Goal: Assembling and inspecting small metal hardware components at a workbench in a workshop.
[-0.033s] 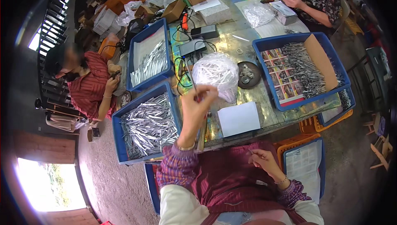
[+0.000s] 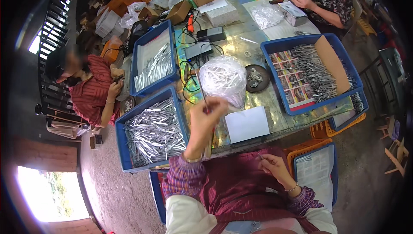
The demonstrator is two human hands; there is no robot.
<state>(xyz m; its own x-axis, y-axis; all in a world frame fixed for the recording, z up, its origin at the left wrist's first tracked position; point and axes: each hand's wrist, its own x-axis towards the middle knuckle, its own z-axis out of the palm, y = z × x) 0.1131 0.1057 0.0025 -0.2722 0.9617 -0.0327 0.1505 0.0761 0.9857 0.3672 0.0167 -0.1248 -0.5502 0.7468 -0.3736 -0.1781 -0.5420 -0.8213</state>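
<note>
Since the earlier frame, the left hand (image 2: pixel 204 120) has moved a little nearer to the person, and the thin stick (image 2: pixel 199 83) has come along with it. The right hand (image 2: pixel 277 169) is in the same place as before.

From the head view, the two hands are well apart. The left one is up over the near edge of the table (image 2: pixel 234 45), with its thumb and fingers pinched on the low end of the stick. The stick points up and away, just left of a clear bag (image 2: pixel 223 77) full of pale strips. The right hand is over the dark red cloth (image 2: pixel 241 186) on the person's lap. Its fingertips are close together, but one cannot tell if something small is in them.

A white sheet (image 2: pixel 248 125) lies to the right of the left hand. A round dark dish (image 2: pixel 266 80) with small shiny bits sits right of the bag. To the left is a near blue tray (image 2: pixel 123 148) with a big heap of silver pieces (image 2: pixel 155 133). A far blue tray (image 2: pixel 174 53) is behind it. On the right, a big blue tray (image 2: pixel 318 104) has dark metal pieces (image 2: pixel 322 73) and brown cardboard (image 2: pixel 333 64) in it. One co-worker (image 2: pixel 92 92) sits at the left, and another person (image 2: pixel 325 0) sits at the far right.
</note>
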